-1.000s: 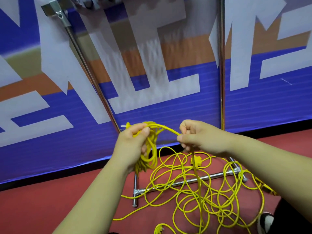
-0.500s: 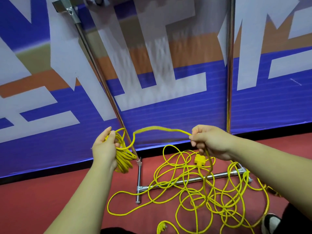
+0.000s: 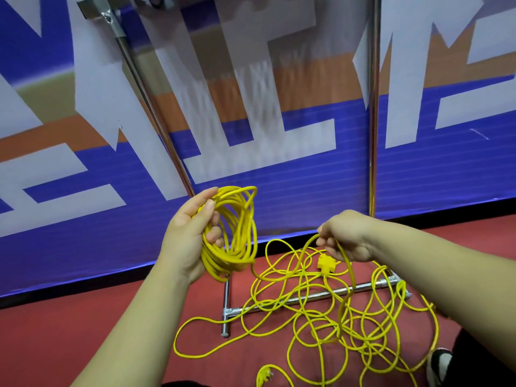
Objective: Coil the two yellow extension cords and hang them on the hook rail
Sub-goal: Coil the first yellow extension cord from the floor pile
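Observation:
My left hand (image 3: 190,233) grips a coil of yellow extension cord (image 3: 237,233) made of several loops, held upright in front of the blue banner. A free length runs from the coil's bottom to my right hand (image 3: 346,236), which pinches the cord low and to the right. The loose rest of the yellow cord (image 3: 335,317) lies tangled on the red floor across the rack's foot. A yellow socket block (image 3: 325,262) hangs just under my right hand. A yellow plug (image 3: 264,374) lies at the bottom edge. I cannot tell the two cords apart in the tangle.
A metal rack stands ahead: a slanting pole (image 3: 150,107) on the left, an upright pole (image 3: 372,107) on the right, a base bar (image 3: 307,298) on the floor. Its top rail bracket (image 3: 95,8) shows at the upper left. A shoe (image 3: 438,367) sits at the lower right.
My left hand has moved right and turned the coil open toward me, with another loop laid on it. My right hand has dropped lower and slid along the cord.

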Motion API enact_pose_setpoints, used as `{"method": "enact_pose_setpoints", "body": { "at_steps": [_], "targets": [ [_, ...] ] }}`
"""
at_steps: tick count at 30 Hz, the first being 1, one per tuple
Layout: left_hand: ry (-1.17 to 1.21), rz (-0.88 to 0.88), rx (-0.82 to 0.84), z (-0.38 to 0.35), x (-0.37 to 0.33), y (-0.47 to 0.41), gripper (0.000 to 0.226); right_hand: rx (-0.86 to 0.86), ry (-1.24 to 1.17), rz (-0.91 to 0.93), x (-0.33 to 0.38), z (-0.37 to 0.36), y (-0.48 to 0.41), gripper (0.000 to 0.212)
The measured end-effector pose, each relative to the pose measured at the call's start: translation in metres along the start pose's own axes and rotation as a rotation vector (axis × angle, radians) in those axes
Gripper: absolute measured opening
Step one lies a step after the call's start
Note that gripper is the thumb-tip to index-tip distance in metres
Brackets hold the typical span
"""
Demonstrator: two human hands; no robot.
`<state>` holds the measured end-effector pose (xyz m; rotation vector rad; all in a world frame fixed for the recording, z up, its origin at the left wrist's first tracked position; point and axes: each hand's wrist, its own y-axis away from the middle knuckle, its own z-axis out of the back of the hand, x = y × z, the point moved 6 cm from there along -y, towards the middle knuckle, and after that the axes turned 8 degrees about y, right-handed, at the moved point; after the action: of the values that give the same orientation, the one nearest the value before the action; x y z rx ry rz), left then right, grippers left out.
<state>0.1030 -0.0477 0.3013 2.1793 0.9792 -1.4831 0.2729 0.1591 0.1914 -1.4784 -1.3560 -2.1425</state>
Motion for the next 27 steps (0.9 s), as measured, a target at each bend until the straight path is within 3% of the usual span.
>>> {"method": "enact_pose_setpoints", "body": {
  "at_steps": [6, 13, 21, 27],
  "targets": [
    [-0.012, 0.208, 0.241, -0.036, 0.028, 0.017, 0.033, -0.121, -0.009, 0.223, 0.026, 0.014, -0.001, 0.011],
    [-0.021, 0.342, 0.299, -0.053, 0.050, 0.023, 0.047, -0.125, 0.090, 0.568, 0.074, 0.015, 0.032, 0.014],
    [-0.111, 0.386, 0.307, -0.060, 0.070, 0.018, 0.064, -0.081, 0.524, 0.782, 0.092, -0.003, 0.067, 0.014],
    [-0.155, 0.414, 0.386, -0.068, 0.084, 0.022, 0.068, 0.046, 0.729, 0.791, 0.091, -0.018, 0.083, 0.013]
  ]
}}
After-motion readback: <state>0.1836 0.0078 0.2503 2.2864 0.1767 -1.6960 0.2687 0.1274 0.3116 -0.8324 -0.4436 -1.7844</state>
